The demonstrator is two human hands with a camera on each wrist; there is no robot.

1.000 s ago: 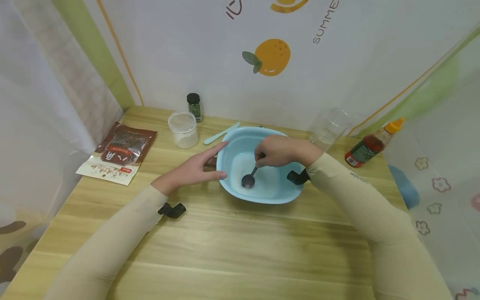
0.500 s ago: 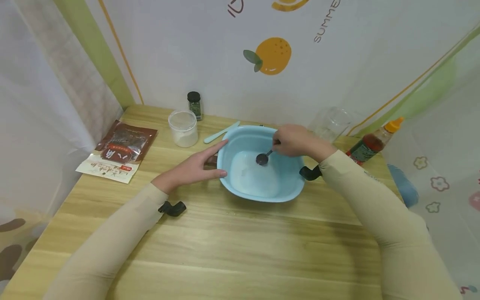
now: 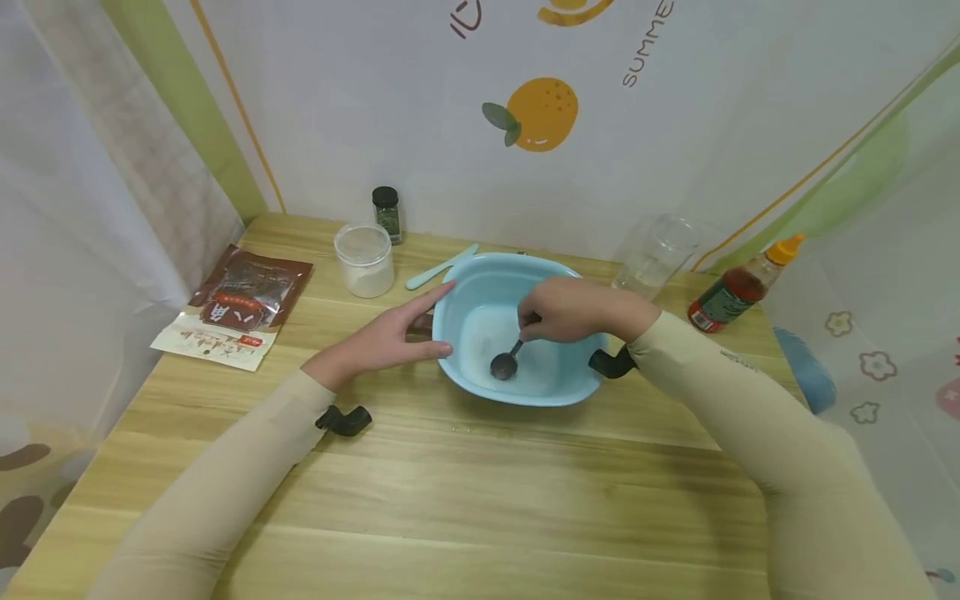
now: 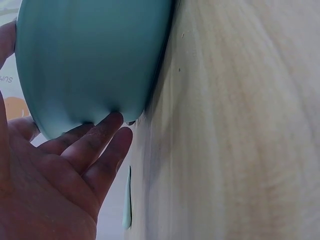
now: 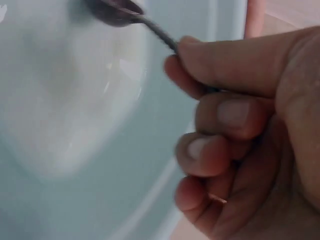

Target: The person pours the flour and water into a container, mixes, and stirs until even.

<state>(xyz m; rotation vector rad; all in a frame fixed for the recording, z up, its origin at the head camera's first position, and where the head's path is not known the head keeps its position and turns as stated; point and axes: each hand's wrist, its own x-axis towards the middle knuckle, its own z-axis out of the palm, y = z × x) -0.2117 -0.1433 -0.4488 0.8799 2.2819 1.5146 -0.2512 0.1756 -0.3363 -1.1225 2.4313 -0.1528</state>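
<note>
A light-blue basin (image 3: 468,387) stands on the table, a shallow layer of clear or whitish liquid in its bottom. My left hand (image 3: 386,337) rests against its left side; thumb and index finger touch the rim, and in the left wrist view the other fingers (image 4: 107,125) lie along the outer wall. Over the basin, my right hand (image 3: 562,310) pinches the thin handle of a dark spoon (image 3: 503,366) between thumb and index finger. The spoon's bowl (image 5: 112,11) is low in the basin, at the liquid. My palm hides part of the handle in the head view.
Behind to the left are a tub of white powder (image 3: 365,262), a black-capped spice jar (image 3: 387,215) and a pale-blue utensil (image 3: 441,267). A brown star-anise packet (image 3: 243,300) lies farther left. To the right stand a clear glass (image 3: 660,254) and a red sauce bottle (image 3: 738,287).
The spoon moved back and right toward the basin's middle, then returned to the front left with my right hand. My left hand stays on the basin's side.
</note>
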